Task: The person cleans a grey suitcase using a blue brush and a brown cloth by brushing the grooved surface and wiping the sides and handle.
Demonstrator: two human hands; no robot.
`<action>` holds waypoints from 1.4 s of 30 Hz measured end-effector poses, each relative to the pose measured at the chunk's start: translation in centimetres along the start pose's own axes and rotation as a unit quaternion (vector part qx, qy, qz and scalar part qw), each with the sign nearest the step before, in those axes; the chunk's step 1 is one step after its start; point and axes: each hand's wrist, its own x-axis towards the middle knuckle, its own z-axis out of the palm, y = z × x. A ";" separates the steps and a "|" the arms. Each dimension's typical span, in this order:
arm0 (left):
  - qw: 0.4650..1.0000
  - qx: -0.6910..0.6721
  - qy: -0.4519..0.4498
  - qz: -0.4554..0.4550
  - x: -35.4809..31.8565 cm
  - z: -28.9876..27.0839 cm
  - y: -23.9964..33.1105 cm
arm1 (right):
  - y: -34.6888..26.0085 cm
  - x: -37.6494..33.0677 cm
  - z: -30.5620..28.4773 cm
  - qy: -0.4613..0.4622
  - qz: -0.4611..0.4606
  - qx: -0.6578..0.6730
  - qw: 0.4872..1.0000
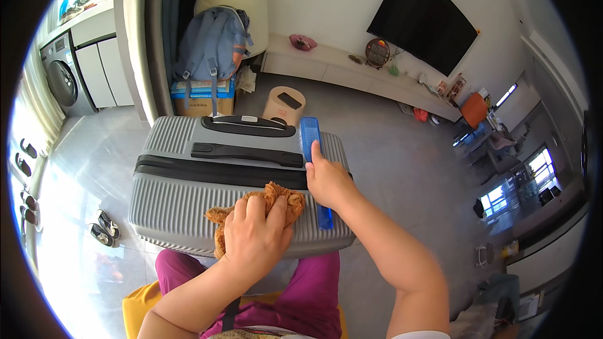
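Observation:
A grey ribbed suitcase [166, 204] stands in front of my knees, its black zip band [182, 168] and black carry handle [245, 153] facing up. My left hand [254, 229] is closed on a crumpled brown cloth [293, 206], pressed against the near part of the shell. In my right hand [330, 182] is a long blue brush [310, 130] with pale bristles, held upright along the suitcase's right end. The fingers behind its handle are mostly hidden.
Beyond the suitcase is a beige round-topped bin [284, 105]. A blue backpack [213, 41] rests on boxes [201, 103] at the back left. Dark shoes [105, 228] lie on the floor at left. A low white cabinet [339, 75] runs along the wall.

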 end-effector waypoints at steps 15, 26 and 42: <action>1.000 0.007 -0.004 -0.005 -0.4 -0.5 0.2 | 3.9 -8.2 -5.5 -0.158 -0.077 0.023 0.984; 1.000 0.004 -0.002 -0.013 -0.5 -0.4 0.0 | 1.7 -3.8 -7.7 -0.229 -0.031 -0.052 0.972; 1.000 -0.002 -0.017 -0.012 -0.5 -0.7 0.1 | 0.9 -3.4 -5.6 -0.234 -0.032 -0.014 0.972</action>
